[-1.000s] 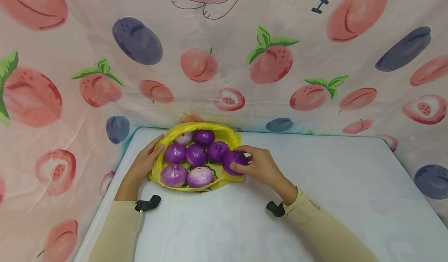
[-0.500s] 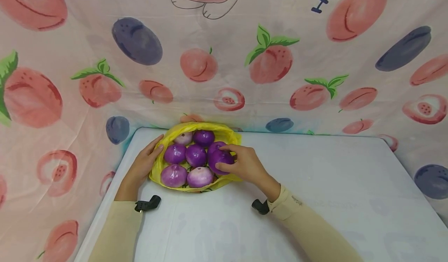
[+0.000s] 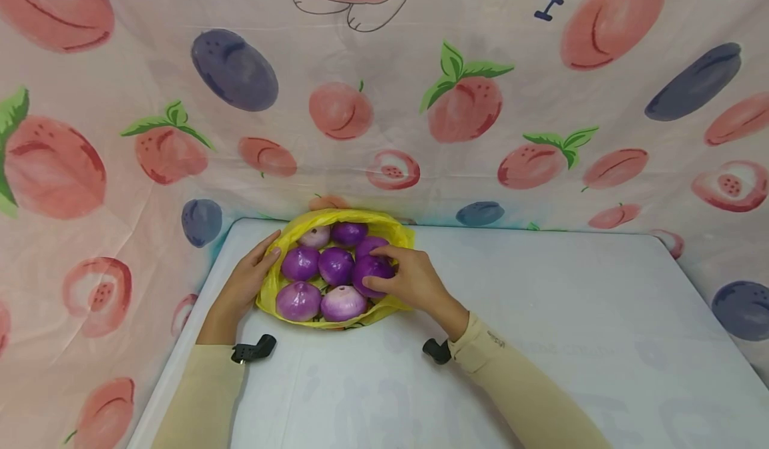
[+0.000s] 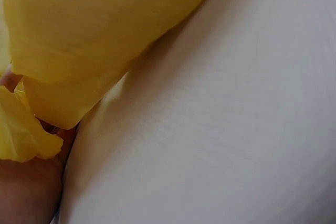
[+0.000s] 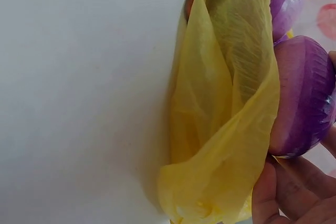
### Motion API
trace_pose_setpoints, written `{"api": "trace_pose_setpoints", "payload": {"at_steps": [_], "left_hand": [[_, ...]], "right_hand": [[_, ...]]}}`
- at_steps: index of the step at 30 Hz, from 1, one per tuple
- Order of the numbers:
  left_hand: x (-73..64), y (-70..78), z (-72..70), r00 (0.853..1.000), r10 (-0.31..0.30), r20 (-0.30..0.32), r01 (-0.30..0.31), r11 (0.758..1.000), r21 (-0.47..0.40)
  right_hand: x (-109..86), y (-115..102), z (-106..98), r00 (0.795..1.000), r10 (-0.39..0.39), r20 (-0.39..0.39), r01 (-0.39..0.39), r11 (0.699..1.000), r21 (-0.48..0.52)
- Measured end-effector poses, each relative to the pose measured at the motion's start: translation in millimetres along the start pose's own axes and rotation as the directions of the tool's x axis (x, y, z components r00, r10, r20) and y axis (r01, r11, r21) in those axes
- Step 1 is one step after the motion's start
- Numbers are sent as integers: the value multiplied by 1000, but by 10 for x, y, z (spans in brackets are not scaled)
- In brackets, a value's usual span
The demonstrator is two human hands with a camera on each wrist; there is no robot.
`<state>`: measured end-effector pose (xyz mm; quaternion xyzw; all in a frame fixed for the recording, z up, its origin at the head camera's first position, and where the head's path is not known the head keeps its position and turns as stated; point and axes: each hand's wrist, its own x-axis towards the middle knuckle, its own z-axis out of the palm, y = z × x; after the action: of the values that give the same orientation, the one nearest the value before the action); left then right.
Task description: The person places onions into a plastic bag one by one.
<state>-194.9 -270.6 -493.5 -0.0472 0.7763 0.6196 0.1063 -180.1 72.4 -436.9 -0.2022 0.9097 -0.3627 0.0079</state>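
Observation:
A yellow plastic bag (image 3: 270, 289) lies with its mouth spread wide on the white table, several purple onions inside. My left hand (image 3: 243, 285) holds the bag's left edge; in the left wrist view the yellow film (image 4: 68, 35) covers most of the fingers. At the bag's right side my right hand (image 3: 414, 279) grips a dark purple onion (image 3: 372, 277) between thumb and fingers, beside a paler onion (image 3: 344, 303) and partly over another one (image 3: 371, 244). The right wrist view shows this gripped onion (image 5: 304, 98) inside the bag's rim.
The white table (image 3: 559, 329) runs to the right of the bag. Behind it hangs a cloth (image 3: 408, 49) printed with peaches and other fruit, close to the bag's far side. Each wrist carries a small black camera, like the left one (image 3: 255, 349).
My right hand has moved left with the gripped onion, from the bag's right edge in among the other onions. The left hand and the bag stay nearly where they were.

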Motion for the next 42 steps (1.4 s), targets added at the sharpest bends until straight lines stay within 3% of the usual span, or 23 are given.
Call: {"api": "trace_pose_setpoints", "payload": {"at_steps": [22,42], "left_hand": [[11,8,-8,1000,-5,7,5,1000,-8],[20,-18,-6,1000,3,0,-3,1000,-7]], "right_hand": [[53,61,86,1000,6,18,-4,993,-119],[29,128,147,997,56,45,-50,990,-134]]}}
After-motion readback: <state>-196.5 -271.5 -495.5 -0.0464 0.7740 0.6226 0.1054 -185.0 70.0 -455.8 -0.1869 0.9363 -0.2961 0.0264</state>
